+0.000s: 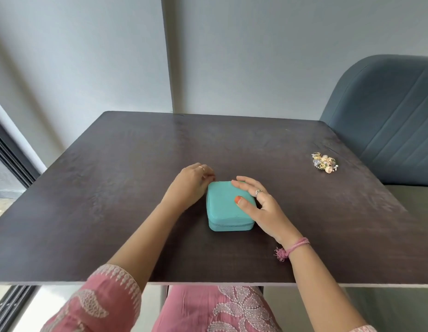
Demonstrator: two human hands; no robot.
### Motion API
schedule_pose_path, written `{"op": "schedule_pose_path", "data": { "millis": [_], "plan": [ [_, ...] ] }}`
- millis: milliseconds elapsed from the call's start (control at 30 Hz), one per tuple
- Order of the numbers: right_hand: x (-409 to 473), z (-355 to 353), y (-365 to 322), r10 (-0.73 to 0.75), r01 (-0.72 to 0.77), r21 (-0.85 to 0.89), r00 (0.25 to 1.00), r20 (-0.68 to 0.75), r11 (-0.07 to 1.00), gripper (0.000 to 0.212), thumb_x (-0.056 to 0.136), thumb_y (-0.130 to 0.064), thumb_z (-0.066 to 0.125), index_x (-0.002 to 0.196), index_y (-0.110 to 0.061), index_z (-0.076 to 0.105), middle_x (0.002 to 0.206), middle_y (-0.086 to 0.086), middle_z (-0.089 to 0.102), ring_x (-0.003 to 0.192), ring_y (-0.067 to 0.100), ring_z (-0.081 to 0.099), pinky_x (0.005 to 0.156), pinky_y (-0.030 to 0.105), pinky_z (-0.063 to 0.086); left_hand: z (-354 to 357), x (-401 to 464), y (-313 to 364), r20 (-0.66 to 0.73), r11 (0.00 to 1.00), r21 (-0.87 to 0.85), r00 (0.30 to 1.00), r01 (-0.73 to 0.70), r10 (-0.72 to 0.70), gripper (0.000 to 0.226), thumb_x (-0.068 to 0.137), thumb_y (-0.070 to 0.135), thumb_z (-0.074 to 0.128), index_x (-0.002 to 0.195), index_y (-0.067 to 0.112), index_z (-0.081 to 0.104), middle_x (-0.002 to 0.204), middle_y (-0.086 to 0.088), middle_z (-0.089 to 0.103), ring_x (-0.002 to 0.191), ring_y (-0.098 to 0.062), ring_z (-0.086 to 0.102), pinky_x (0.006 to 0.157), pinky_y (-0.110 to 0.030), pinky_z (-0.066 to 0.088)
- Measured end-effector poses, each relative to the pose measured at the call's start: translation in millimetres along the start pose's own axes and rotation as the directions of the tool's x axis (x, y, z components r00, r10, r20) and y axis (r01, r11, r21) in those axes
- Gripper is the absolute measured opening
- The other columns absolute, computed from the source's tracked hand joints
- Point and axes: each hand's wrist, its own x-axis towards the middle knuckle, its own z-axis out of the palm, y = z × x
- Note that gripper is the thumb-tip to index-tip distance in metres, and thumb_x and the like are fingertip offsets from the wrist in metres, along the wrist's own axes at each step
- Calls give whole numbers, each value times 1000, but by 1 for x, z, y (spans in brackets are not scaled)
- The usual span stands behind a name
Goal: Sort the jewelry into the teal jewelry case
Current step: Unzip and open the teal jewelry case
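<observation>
Case (228,207) is sitting closed, flat on the table (112,188), near the middle and toward the near edge. Zip seam is showing along its near side; lid is not yet lifted.

Right hand (260,207) is resting on the lid, fingers spread and fairly straight, thumb pressing on top, steadying the case rather than gripping it. Left hand (190,185) is lying at the case's far left corner with fingers curled inward; whether they are pinching a zip pull cannot be told, as the fingertips are hidden.

Jewelry (325,162) is lying in one small tangled heap near the right edge of the table, well apart from the case and from both hands. A chair (387,116) is standing beyond that edge.

Judgement: the opening step is in hand; no sorting is under way. Next move is likely calling for running the zip round, raising the lid, then reaching right for single pieces. The heap looks entangled, so pieces may be snagging together.
</observation>
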Motion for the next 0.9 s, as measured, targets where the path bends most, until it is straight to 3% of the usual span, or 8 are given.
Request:
{"op": "schedule_pose_path", "data": {
  "millis": [100, 167, 267, 333, 400, 567, 700, 900],
  "plan": [
    [-2, 0, -1, 12, -12, 17, 1000, -2, 1000, 35, 94, -30, 58, 128, -36, 57, 142, -28, 38, 130, -14, 32, 104, 12, 27, 1, -9, 13, -89, 911, -284, 938, 300, -336, 21, 93, 25, 58, 110, 15, 64, 98, 3, 68, 81, -4, 60, 72, -8, 44],
    [-3, 1, -2, 18, -17, 57, 1000, -18, 998, 37, 91, -35, 60, 128, -35, 58, 143, -27, 39, 132, -12, 32, 107, 16, 28, 0, -21, 17, 21, 789, -476, 901, 390, -433, 42, 88, 42, 62, 121, 17, 56, 108, 4, 66, 96, -6, 62, 85, -16, 48],
    [-5, -1, -6, 23, -19, 155, 1000, -22, 988, 46, 84, -40, 62, 129, -32, 58, 144, -24, 41, 134, -9, 33, 109, 20, 32, -2, -45, 12, 303, 659, -629, 910, 413, -282, 105, 65, 69, 69, 146, 19, 26, 139, 6, 47, 125, -5, 48, 108, -28, 38],
    [-7, -5, -7, 27, -28, 226, 1000, 8, 974, 47, 84, -35, 65, 130, -33, 56, 145, -22, 41, 134, -8, 34, 112, 22, 31, -3, -59, 6, 402, 721, -585, 905, 372, -141, 133, 49, 73, 75, 151, 22, 5, 148, 13, 29, 136, -1, 31, 112, -20, 27],
    [-8, -9, -5, 32, -51, 255, 996, 78, 966, 55, 82, -34, 73, 132, -37, 51, 148, -22, 38, 136, -7, 32, 113, 23, 30, -3, -67, 4, 448, 789, -520, 891, 327, -73, 145, 44, 67, 81, 150, 23, -8, 150, 17, 19, 139, 3, 20, 112, -12, 19],
    [-15, -23, 6, 36, -92, 213, 966, 255, 973, 86, 70, -28, 82, 142, -38, 37, 155, -22, 22, 141, -4, 23, 116, 29, 29, 2, -68, 11, 427, 853, -441, 901, 278, -73, 144, 55, 44, 87, 148, 22, -21, 152, 20, 16, 140, 7, 16, 112, -10, 14],
    [-17, -29, 11, 26, -88, 215, 960, 278, 973, 81, 78, -4, 76, 144, -29, 37, 157, -16, 20, 141, -1, 25, 116, 35, 29, 4, -68, 9, 379, 862, -441, 923, 251, -75, 135, 64, 32, 86, 148, 21, -20, 142, 28, 25, 122, 30, 22, 99, 4, 17],
    [-15, -29, 11, 33, -77, 186, 972, 233, 980, 77, 75, -10, 80, 140, -29, 45, 153, -19, 29, 140, -1, 29, 111, 35, 38, 4, -69, 8, 360, 869, -426, 928, 250, -91, 131, 68, 27, 85, 148, 22, -19, 141, 27, 27, 125, 20, 27, 98, 5, 17]
  ]
}}
